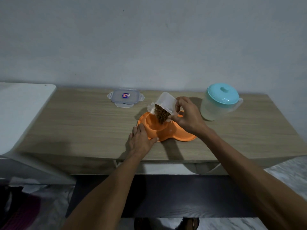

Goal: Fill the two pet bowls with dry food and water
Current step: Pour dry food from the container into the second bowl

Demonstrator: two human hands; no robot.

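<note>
Two hands busy: right hand (187,115) grips tilted container (164,102) (kibble spilling); left hand (141,138) flat, steadying bowl (166,131).

Wood-grain desk (74,123) stands against a pale grey wall (149,39); a white unit (21,110) with a rounded corner sits just beside its left end; marbled floor (285,170) shows at right; dark red fabric (25,211) lies lower left.
</note>
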